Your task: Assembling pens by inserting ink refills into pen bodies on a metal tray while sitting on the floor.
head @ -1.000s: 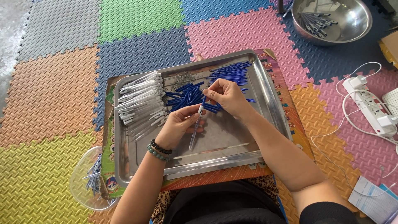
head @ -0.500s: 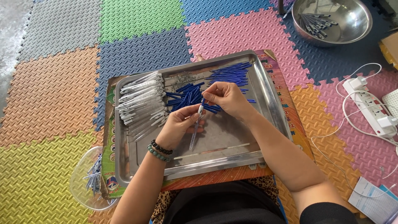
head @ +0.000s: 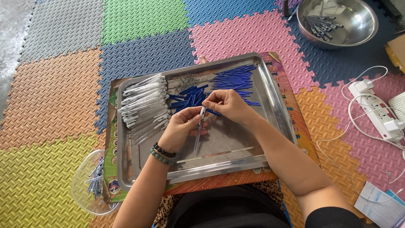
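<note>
left hand (head: 182, 126): fingers closed on clear pen barrel (head: 198, 135), over tray (head: 139, 162) middle | right hand (head: 225, 103): pinching blue refill (head: 212, 112) at barrel top | tray: white barrels (head: 143, 105) left, refills (head: 232, 78) top | bowl (head: 337, 21) far right | power strip (head: 375, 107) right

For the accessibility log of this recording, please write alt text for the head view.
Seen from above, a person's left hand holds a clear pen barrel while the right hand meets its top end, over a steel tray. The tray holds clear barrels at left and blue refills behind, on colourful foam mats; a steel bowl sits beyond.
</note>
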